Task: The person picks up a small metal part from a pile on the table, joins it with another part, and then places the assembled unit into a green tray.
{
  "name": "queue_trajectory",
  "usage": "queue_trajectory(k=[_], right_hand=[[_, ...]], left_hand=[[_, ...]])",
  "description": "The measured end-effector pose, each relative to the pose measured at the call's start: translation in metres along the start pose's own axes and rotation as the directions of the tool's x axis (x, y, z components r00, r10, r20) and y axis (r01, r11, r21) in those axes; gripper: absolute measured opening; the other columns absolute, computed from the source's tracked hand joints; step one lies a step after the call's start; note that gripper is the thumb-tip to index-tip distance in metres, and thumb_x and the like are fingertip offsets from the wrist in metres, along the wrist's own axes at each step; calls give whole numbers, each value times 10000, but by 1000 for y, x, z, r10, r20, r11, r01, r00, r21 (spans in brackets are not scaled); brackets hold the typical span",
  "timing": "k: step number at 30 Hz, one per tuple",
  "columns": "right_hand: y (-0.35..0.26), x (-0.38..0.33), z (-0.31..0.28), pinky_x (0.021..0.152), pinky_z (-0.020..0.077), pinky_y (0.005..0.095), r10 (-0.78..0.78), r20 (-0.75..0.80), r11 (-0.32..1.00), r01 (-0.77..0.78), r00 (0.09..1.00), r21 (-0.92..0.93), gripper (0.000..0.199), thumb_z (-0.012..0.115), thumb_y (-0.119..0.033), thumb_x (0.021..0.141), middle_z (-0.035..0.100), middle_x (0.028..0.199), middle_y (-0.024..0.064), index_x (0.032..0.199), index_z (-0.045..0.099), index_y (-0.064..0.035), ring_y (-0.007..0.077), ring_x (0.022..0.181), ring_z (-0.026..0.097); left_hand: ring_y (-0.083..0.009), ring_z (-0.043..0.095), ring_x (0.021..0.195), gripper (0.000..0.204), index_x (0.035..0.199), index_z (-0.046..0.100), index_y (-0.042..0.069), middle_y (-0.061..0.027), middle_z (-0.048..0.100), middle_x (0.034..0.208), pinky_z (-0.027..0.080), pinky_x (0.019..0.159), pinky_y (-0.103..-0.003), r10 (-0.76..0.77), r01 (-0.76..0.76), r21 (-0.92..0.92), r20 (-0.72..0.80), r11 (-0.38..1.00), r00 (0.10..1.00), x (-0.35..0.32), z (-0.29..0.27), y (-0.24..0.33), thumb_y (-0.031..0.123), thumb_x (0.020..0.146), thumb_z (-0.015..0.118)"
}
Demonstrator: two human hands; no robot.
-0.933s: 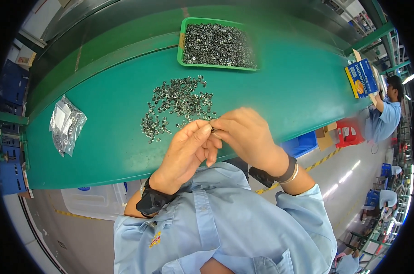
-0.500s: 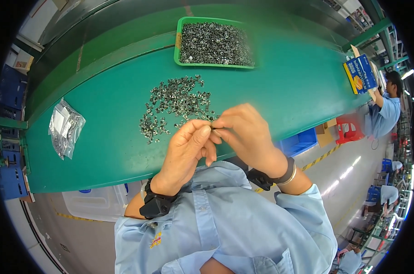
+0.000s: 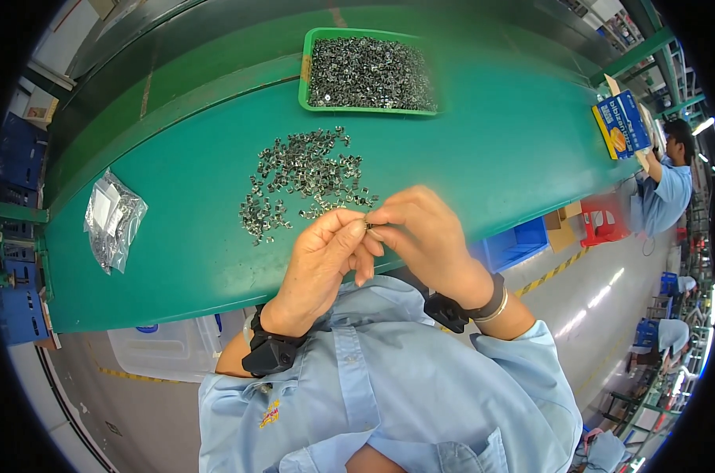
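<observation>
My left hand (image 3: 322, 264) and my right hand (image 3: 424, 236) meet over the table's near edge, thumbs and forefingers pinched together. Between the fingertips sits a small metal clip (image 3: 368, 225), mostly covered by them, so its shape is hard to make out. Just beyond the hands spreads a loose pile of small shiny metal clips (image 3: 310, 169) on the green tabletop (image 3: 192, 229). Farther back, a green plastic tray (image 3: 304, 93) is filled with a great many similar metal pieces.
At the left lies a clear plastic bag (image 3: 115, 225) with metal parts and a white slip. A blue and yellow carton (image 3: 621, 126) stands at the far right by a co-worker (image 3: 666, 189). Below the table are a blue bin (image 3: 519, 244), a red stool (image 3: 601, 222) and a translucent box (image 3: 164, 351).
Both hands stay pinched together in nearly the same place, with a slight shift of the right fingers. A little more of the metal piece shows between the fingertips.
</observation>
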State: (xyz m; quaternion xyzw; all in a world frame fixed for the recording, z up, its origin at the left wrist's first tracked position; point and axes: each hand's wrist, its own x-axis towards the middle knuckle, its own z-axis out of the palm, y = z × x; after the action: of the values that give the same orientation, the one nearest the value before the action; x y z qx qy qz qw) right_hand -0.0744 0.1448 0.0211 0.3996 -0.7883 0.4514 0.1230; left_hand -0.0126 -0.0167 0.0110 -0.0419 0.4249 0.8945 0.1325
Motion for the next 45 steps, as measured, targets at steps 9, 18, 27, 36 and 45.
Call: queue_trajectory(k=[9, 18, 27, 36, 45], right_hand=[[-1, -4, -2, 646, 469, 315, -9, 4, 1000, 9, 1000, 22, 227, 714, -3, 682, 598, 845, 59, 880, 624, -67, 224, 770, 581], [-9, -19, -4, 631, 463, 307, 38, -40, 994, -34, 998, 105, 211, 713, -1, 693, 598, 836, 59, 873, 619, -57, 212, 763, 579], [-4, -19, -5, 591, 460, 299, -64, -62, 998, 64, 996, 7, 204, 709, 2, 697, 597, 819, 63, 869, 613, -54, 208, 717, 581], [-13, -16, -6, 569, 478, 283, -6, -77, 977, 22, 997, 211, 180, 692, 5, 726, 598, 804, 64, 877, 613, -51, 190, 719, 593], [-8, -19, -6, 561, 475, 286, 9, -40, 969, 1, 999, 248, 182, 689, 12, 731, 595, 779, 67, 882, 613, -56, 192, 697, 593]], left_hand=[[-109, 560, 608, 187, 983, 538, 5, -85, 611, 827, 435, 513, -233, 33, -33, 35, -5, 999, 999, -3, 3, -1, 176, 960, 469], [-102, 557, 611, 143, 926, 547, 47, -60, 614, 769, 428, 518, -229, -6, 19, -137, 92, 990, 996, -3, -5, -18, 188, 936, 526], [-141, 532, 551, 169, 941, 510, 45, -80, 596, 743, 416, 486, -258, -9, 9, -28, 23, 1000, 1000, -4, 6, -13, 214, 937, 518], [-141, 555, 586, 149, 920, 508, 59, -88, 622, 795, 432, 510, -258, -14, 74, -324, 182, 943, 983, -6, 7, -13, 206, 944, 509], [-162, 543, 547, 182, 922, 485, 70, -73, 588, 746, 405, 474, -287, 6, 31, -173, 209, 985, 978, -2, 2, -13, 249, 937, 513]])
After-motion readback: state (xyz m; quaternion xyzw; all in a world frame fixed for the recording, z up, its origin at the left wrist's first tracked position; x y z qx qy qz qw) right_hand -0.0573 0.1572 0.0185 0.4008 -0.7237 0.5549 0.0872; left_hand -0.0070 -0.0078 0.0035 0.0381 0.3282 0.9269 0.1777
